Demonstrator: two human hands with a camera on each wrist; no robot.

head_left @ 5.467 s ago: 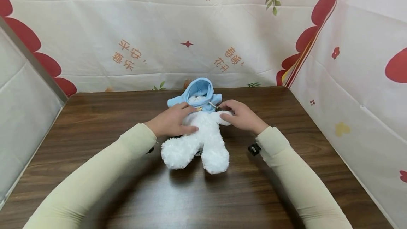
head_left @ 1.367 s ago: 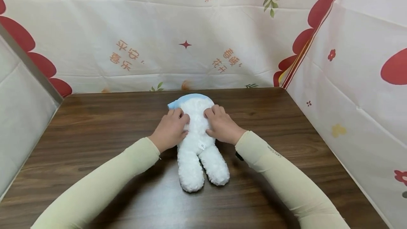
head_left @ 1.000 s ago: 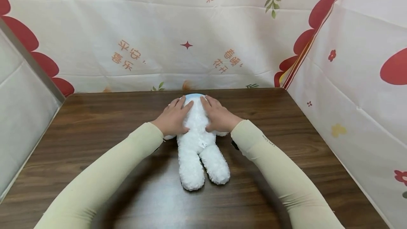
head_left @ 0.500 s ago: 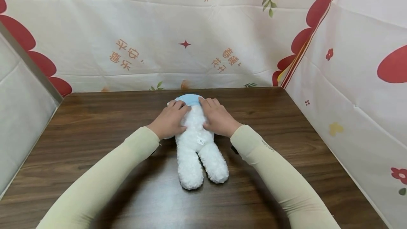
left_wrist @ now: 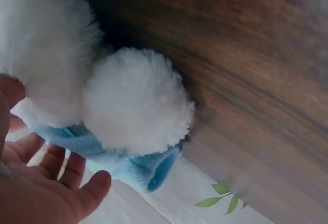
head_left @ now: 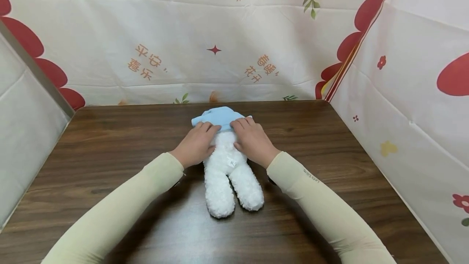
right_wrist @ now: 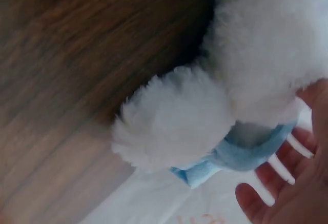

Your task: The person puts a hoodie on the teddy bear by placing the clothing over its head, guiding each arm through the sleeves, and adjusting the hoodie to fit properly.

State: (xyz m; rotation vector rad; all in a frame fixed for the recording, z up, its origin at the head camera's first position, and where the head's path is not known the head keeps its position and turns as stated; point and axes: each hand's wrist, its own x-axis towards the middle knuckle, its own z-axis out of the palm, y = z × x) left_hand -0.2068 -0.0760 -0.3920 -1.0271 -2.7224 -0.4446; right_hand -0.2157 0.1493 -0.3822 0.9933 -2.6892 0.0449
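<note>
A white plush toy (head_left: 229, 150) lies back up on the table, its two legs toward me and a small white tag on its lower back. A small light-blue hoodie (head_left: 220, 116) covers its upper part, hem across the back. My left hand (head_left: 195, 139) grips the hem's left side with curled fingers, thumb against the plush. On the other side my right hand (head_left: 254, 138) holds the hem in the same way. Both wrist views show a plush arm (left_wrist: 138, 101) sticking out below the blue hem; the toy's head is hidden.
The toy rests on a dark wood-grain table (head_left: 124, 150). Close behind the table's far edge hangs a white printed cloth (head_left: 176, 44), with another cloth wall (head_left: 417, 93) along the right and a pale panel (head_left: 29, 133) at left.
Earlier the toy lay with the hoodie's front facing up; it has been turned over. Over the last second the hands drew back toward me and more blue fabric now covers the toy's back.
</note>
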